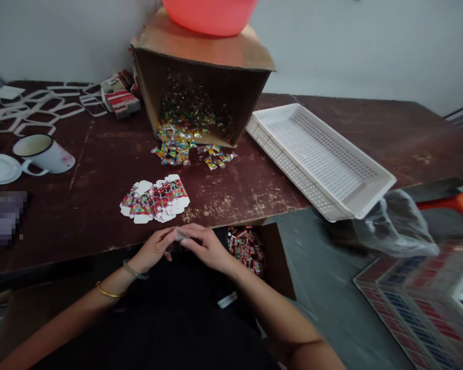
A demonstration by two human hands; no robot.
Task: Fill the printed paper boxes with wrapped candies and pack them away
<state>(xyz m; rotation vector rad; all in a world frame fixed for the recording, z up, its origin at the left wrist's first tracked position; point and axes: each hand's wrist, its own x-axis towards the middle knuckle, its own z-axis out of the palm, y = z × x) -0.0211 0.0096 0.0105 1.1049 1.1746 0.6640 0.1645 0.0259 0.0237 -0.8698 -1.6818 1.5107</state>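
My left hand (156,248) and my right hand (206,246) meet at the table's front edge, fingers closed round a small printed carton (180,235). Only its pale flap shows clearly; the fingers hide most of it. Just beyond them on the table lies a fanned stack of flat red printed cartons (156,199) with white flaps. Behind the stack, small wrapped candies (175,144) spill out of a cardboard box (146,97) lying on its side.
A white perforated tray (324,159) juts over the table's right edge. At left stand an enamel mug (48,154) and a white lid (0,168). A pink basin (212,15) tops the box. Below the table, an open carton holds many red packets (247,249). Stacked crates (416,293) stand right.
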